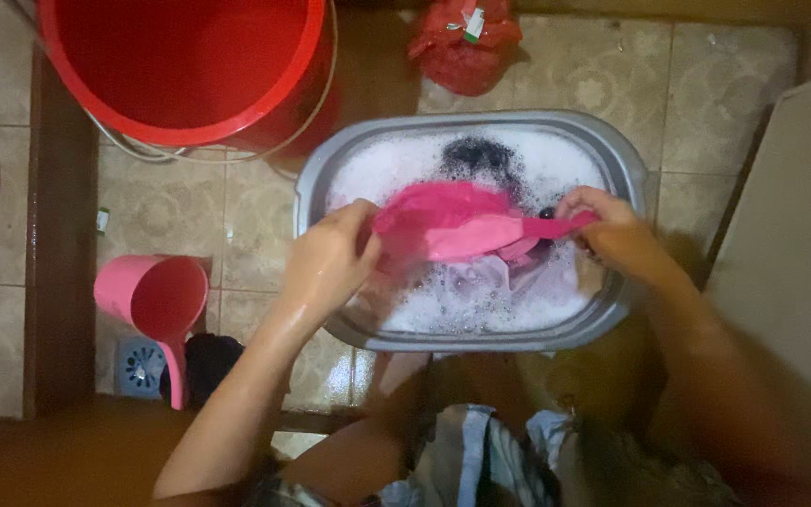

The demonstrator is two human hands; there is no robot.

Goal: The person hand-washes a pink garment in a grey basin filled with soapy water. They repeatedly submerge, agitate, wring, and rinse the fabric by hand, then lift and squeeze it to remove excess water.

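- Beige patterned floor tiles (180, 202), wet and glossy in places, cover a small washroom seen from straight above; dark grout lines and a brown raised strip on the left break them up.
- At the top stands a large red plastic bucket (180, 66), round and smooth, with a thin wire handle hanging over its side.
- Low on the left lies a pink plastic dipper (157, 300) on its side, mouth facing the camera, just above a small blue floor drain cover (140, 368).
- A crumpled red plastic bag (464, 42) sits on the tiles just behind the basin.
- Centre of view is a grey oval basin (316, 183), smooth-rimmed, filled with white foamy suds; dark and pale purple laundry shows through the foam.
- Above the suds, a bright pink cloth (452, 225), wet and bunched, is stretched between both hands.
- The left hand (326, 268) has its fingers (360, 223) curled tight around the bunched left end of the cloth, so that end is hidden inside the grip.
- The right hand (617, 230) has its fingers closed on the narrow right end, the cloth running out from under them toward the middle of the basin.
- Both forearms are wet and shiny, reaching in from the bottom edge, over bent knees and striped fabric.
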